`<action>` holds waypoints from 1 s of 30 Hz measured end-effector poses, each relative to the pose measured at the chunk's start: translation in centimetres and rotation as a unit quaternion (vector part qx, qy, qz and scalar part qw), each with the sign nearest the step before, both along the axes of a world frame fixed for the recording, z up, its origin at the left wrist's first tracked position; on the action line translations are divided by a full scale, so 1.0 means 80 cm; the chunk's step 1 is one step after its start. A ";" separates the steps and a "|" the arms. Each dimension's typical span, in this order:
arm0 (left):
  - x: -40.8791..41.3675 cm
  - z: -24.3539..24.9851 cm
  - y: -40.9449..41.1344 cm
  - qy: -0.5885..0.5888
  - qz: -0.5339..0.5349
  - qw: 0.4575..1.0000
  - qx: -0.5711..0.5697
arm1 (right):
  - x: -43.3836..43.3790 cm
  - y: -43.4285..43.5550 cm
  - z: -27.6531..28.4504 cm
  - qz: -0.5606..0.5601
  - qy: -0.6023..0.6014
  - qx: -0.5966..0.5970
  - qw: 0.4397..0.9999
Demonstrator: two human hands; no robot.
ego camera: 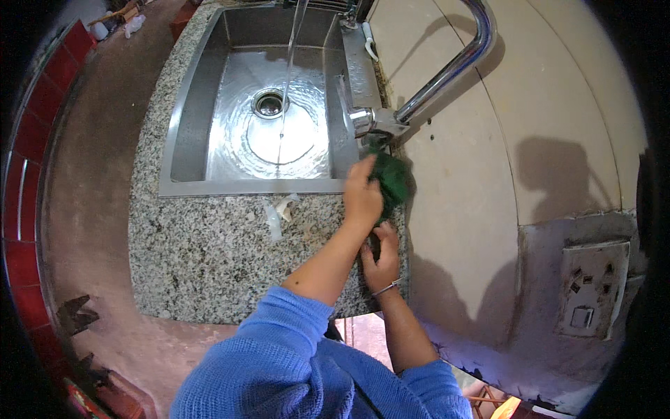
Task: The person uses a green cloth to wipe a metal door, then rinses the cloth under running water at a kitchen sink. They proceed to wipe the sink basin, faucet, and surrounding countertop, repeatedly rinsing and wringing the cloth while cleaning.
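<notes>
My left hand (362, 196) reaches to the sink's right corner and grips the left side of a dark green object (391, 180). That object is blurred, and I cannot tell whether it is a cloth or a container. Just below it, my right hand (383, 259), with a metal bracelet at the wrist, rests by the granite countertop's (209, 251) wall edge. Its fingertips come close to the green object's lower end; whether they hold anything is unclear. Water runs from the chrome faucet (445, 68) into the stainless steel sink (183, 125), around the drain (270, 103).
Torn whitish scraps (275, 220) lie on the granite in front of the sink. A white-handled utensil (369, 42) lies along the sink's back ledge. The tiled wall (460, 167) bounds the right side, with a worn switch plate (591, 290) farther down.
</notes>
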State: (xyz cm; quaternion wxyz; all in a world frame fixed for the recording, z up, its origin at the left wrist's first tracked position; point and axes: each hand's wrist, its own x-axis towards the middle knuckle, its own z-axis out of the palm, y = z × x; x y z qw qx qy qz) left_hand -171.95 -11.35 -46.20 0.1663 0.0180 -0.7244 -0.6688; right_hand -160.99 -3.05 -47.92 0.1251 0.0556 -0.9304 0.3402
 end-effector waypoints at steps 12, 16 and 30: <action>-0.030 0.009 -0.001 -0.049 -0.004 0.982 -0.183 | -0.007 -0.008 0.003 0.030 0.017 0.045 0.998; 0.002 -0.002 -0.002 -0.022 -0.045 0.990 -0.133 | -0.006 -0.003 0.005 0.010 -0.055 -0.024 0.998; -0.081 -0.001 -0.023 -0.094 -0.024 0.943 -0.320 | -0.004 -0.017 0.017 0.047 -0.011 0.046 0.998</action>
